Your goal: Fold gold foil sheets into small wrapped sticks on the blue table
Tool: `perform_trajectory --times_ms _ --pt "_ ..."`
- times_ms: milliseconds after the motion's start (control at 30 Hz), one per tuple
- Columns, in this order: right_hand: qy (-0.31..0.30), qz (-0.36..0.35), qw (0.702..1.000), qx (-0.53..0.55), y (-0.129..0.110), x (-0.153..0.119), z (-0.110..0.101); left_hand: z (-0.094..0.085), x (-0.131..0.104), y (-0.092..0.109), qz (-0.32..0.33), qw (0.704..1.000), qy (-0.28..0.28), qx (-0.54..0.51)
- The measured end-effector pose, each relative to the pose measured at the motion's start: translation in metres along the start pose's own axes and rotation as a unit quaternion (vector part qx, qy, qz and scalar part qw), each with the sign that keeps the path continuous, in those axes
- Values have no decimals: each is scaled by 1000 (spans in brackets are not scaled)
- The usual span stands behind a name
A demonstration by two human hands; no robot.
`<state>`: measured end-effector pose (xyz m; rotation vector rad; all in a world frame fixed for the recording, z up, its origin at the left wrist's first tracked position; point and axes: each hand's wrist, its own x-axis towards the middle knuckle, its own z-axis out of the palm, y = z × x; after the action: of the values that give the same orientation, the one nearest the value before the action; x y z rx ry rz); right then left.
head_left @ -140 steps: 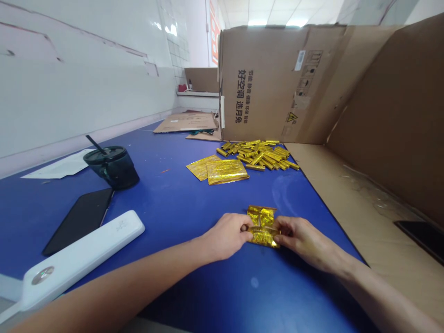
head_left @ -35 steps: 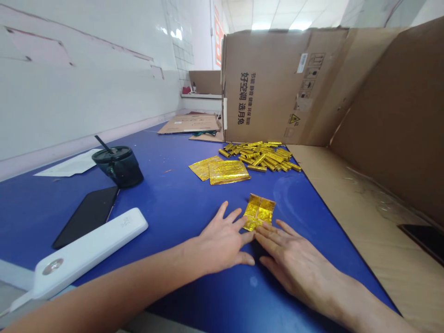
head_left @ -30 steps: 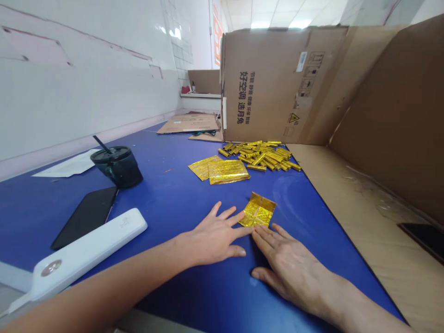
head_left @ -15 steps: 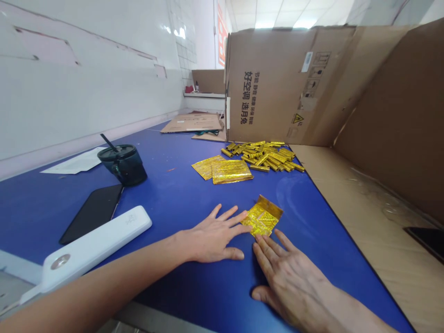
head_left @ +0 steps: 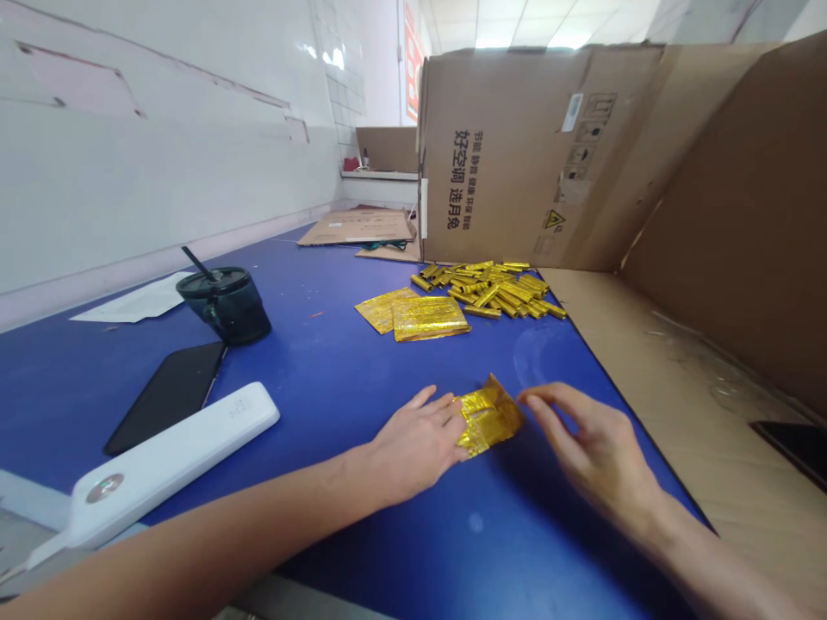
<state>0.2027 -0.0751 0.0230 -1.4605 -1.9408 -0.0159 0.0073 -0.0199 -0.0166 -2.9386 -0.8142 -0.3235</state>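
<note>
A folded gold foil sheet (head_left: 489,422) lies on the blue table, its right part raised as a flap. At its left edge my left hand (head_left: 419,439) grips it, fingers together and thumb hidden. My right hand (head_left: 591,452) is just right of the flap, thumb and forefinger tips pinched together with no object visible between them. Farther back, two flat gold pieces (head_left: 432,319) overlap. Behind these is a loose pile of small rolled gold tubes (head_left: 510,293).
On the left are a dark cup with a straw (head_left: 229,306), a black phone (head_left: 166,396), a white elongated device (head_left: 174,452) and white paper (head_left: 135,300). A large cardboard box (head_left: 517,164) stands behind the tubes, with cardboard (head_left: 652,370) along the right edge.
My right hand has lifted off the foil and moved right, its spread fingers now pinched. My left hand's fingers have drawn together on the foil, which has turned slightly.
</note>
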Motion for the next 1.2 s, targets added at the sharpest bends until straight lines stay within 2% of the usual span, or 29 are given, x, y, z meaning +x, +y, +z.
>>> perform_trajectory --times_ms 33,67,167,267,433,600,767,1033,1200 --pt "3 8 1000 -29 11 3 3 0 0 0 0 1000 2 1" --pt "-23 4 998 -56 21 5 7 0 -1 0 1 1000 4 1" --pt "-132 -32 986 -98 39 5 22 -1 -2 0 4 1000 2 0" --pt "-192 -55 975 -95 37 1 32 -3 -2 0 9 1000 -17 -5" --pt "-242 -66 964 -83 25 -1 34 -5 -1 -2 16 998 -46 -26" --pt "-266 -59 958 -92 21 -1 34 -6 -1 -2 21 999 -41 -24" --pt "-272 -58 954 -112 16 0 34 -11 0 5 -13 1000 -16 -5" --pt "-263 -61 953 -137 12 -1 36 -10 -1 5 -9 999 -40 -22" --pt "-250 -51 961 -105 9 -5 35 -9 0 3 -9 999 -42 -32"
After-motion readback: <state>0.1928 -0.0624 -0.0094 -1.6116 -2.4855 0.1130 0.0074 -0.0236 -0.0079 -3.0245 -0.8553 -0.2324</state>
